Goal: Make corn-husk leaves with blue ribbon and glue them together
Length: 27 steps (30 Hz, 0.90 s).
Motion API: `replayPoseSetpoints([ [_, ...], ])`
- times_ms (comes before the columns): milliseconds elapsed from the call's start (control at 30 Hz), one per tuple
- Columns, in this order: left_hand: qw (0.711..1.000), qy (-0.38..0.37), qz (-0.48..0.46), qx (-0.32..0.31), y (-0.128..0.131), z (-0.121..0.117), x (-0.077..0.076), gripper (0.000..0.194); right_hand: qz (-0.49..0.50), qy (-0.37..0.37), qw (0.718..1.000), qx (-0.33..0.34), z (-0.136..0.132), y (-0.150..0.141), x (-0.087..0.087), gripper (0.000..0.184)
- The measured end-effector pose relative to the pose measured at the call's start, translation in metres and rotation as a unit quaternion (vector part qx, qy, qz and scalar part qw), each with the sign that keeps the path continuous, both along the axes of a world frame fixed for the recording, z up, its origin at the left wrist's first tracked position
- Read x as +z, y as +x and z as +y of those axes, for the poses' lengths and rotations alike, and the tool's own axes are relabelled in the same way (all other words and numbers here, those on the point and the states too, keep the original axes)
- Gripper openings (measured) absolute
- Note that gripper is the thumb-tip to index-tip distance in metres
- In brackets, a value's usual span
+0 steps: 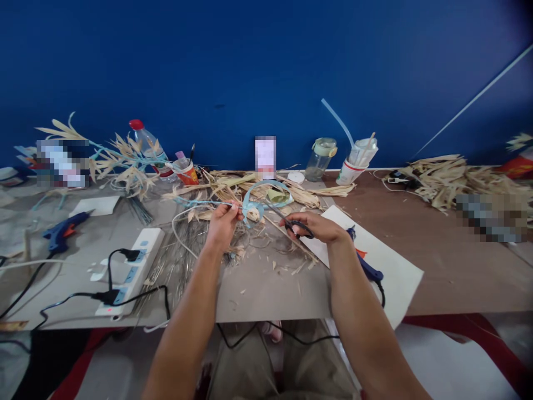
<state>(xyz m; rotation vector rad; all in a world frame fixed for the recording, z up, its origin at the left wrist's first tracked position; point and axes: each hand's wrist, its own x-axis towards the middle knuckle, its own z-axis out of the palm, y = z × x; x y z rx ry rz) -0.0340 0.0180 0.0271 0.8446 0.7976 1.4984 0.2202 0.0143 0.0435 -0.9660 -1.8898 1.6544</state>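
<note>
The power strip (132, 273) is smooth white plastic, slight sheen. Glue gun (62, 233) left of it: hard blue plastic, fairly smooth. Well off to the strip's right, the scissors (276, 212) have metal-looking blades and black plastic-y handles, the pale blue ribbon (252, 210) looks thin and filmy, and the husks (225, 182) seem dry, papery, kinda rough.

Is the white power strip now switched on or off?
On, it seems: the power strip shows a red light glowing at its near end.

Bare forearms (189, 311), greyish-khaki trousers (244, 369)
</note>
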Motion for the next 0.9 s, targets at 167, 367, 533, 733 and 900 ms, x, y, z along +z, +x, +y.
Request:
replayPoseSetpoints([
  [167,0.999,0.01,0.004,-0.038,0.0,-0.003,0.002,0.019,0.021,-0.011,0.996,0.086,0.005,0.01,-0.01,0.052],
  [367,1.0,0.003,-0.006,-0.028,0.0,-0.004,0.008,0.018,0.005,-0.002,0.996,0.092,0.002,0.017,-0.004,0.053],
  [533,0.999,-0.011,-0.012,-0.037,0.003,-0.005,0.008,0.019,0.012,-0.021,0.993,0.117,0.003,0.008,-0.004,0.058],
  [733,0.998,-0.002,0.025,-0.05,0.009,-0.005,-0.001,0.023,0.02,-0.024,0.991,0.127,0.003,-0.005,-0.005,0.056],
  [900,0.997,0.014,0.043,-0.062,0.013,-0.008,-0.001,0.025,0.029,-0.027,0.992,0.122,0.001,-0.011,-0.006,0.054],
])
